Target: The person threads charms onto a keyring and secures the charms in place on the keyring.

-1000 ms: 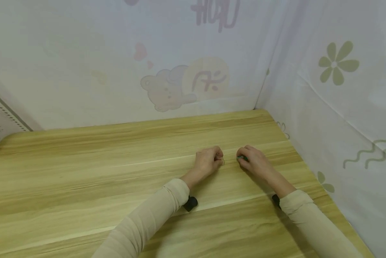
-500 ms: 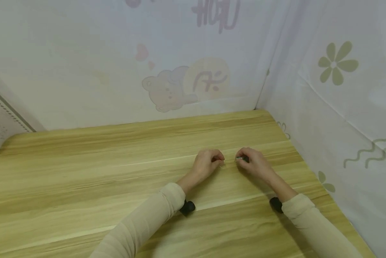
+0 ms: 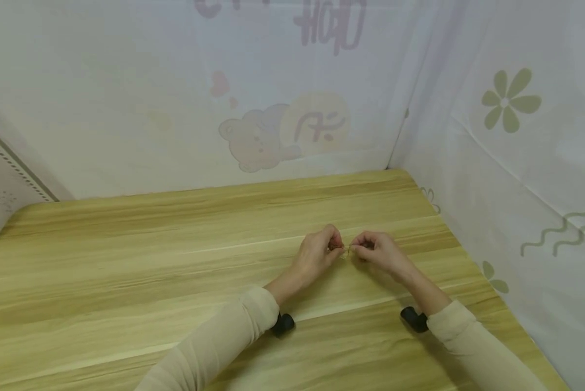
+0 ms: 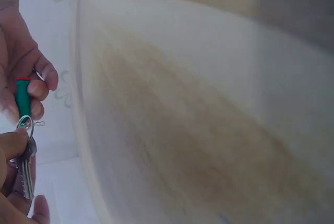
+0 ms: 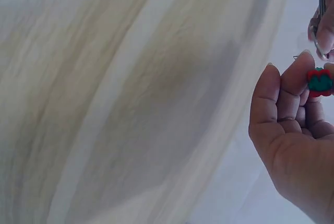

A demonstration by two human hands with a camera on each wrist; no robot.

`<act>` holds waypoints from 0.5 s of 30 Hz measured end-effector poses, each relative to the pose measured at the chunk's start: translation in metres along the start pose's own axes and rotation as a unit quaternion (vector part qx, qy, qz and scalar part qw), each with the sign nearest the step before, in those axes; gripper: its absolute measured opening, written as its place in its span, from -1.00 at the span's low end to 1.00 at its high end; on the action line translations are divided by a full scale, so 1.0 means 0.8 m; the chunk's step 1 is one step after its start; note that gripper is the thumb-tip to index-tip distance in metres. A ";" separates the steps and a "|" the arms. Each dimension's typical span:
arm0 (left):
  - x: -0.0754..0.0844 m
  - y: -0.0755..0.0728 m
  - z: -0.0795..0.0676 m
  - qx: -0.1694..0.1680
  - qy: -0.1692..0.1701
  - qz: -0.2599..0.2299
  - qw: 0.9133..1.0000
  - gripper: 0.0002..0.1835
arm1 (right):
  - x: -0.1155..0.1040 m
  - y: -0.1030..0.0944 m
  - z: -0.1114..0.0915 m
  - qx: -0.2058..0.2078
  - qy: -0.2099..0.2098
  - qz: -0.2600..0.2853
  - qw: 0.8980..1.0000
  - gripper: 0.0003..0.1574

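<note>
Keys (image 4: pixel 26 174) lie held in the left hand's (image 3: pixel 316 251) curled fingers, thumb at their metal ring (image 4: pixel 32 126); the right hand's (image 3: pixel 384 253) fingers grip a green-and-red charm (image 4: pixel 22 98) just beyond that ring, over the table (image 3: pixel 175 282).

- The head view was dim, flat — a yellow-green cast lay over the table (image 3: pixel 126 271).
- A soft shadow fell beneath the right sleeve (image 3: pixel 483 347).
- Wrist views looked hazy, the table smeared, its edge bowed.
- Overhead, the keys (image 4: pixel 26 174) blurred — barely readable.
</note>
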State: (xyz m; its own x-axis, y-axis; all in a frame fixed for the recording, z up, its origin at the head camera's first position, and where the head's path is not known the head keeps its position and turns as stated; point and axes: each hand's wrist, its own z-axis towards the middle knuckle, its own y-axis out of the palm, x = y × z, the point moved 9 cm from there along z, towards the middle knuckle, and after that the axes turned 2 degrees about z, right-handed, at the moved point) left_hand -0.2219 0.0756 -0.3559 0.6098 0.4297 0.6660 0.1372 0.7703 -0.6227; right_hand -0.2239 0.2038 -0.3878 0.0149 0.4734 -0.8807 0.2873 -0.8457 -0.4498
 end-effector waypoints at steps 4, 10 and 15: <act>0.005 -0.002 -0.003 0.008 0.016 0.015 1.000 -0.83 | 0.001 0.005 -0.003 -0.012 0.025 0.039 0.999 -0.72; 0.009 -0.003 -0.005 0.010 0.028 0.017 0.999 -0.83 | 0.001 0.009 -0.005 -0.021 0.040 0.063 0.997 -0.72; 0.016 -0.004 -0.006 0.008 0.052 0.023 0.998 -0.81 | -0.003 0.011 -0.007 -0.035 0.033 0.066 0.997 -0.71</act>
State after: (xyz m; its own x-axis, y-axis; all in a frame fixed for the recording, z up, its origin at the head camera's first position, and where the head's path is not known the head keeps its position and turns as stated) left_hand -0.2110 0.0765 -0.3476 0.6923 0.4145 0.5907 0.0949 0.7592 -0.6440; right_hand -0.2159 0.1967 -0.3886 0.1197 0.3757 -0.9190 0.3455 -0.8835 -0.3162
